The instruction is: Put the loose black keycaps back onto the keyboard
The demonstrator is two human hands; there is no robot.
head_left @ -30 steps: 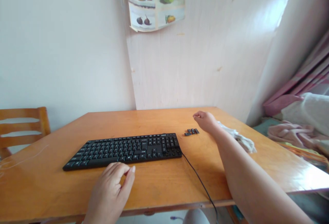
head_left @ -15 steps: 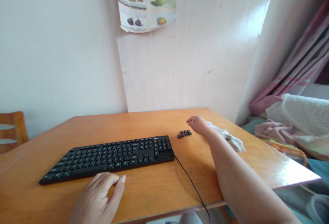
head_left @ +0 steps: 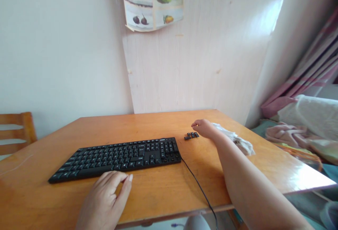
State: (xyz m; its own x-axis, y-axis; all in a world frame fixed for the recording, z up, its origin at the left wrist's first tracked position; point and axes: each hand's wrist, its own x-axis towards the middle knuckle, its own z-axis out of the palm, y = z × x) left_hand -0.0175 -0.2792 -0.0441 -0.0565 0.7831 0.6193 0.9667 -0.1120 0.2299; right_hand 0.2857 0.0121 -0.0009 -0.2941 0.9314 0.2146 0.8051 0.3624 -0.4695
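A black keyboard [head_left: 118,158] with a number pad lies on the wooden table. My left hand [head_left: 105,195] rests at its near edge, fingers curled and the thumb tip against the index finger. Nothing shows between them. Further off to the right, my right hand [head_left: 202,127] is low over the table with its fingers drawn together in a pinch. Whatever may be in that pinch is too small to make out. Several loose black keycaps [head_left: 192,135] lie just left of and nearer than the right hand. A crumpled white cloth [head_left: 237,142] is behind my right wrist and forearm.
From the keyboard's right end, a black cable [head_left: 198,185] runs over the front edge of the table [head_left: 155,202]. Fruit pictures [head_left: 153,5] hang on the wall. A wooden chair [head_left: 27,128] stands at left, with piled bedding [head_left: 287,131] at right.
The view has shifted slightly, so the keyboard appears a little further right and higher. My right hand has come marginally closer to the keycaps; both hands keep their shape.
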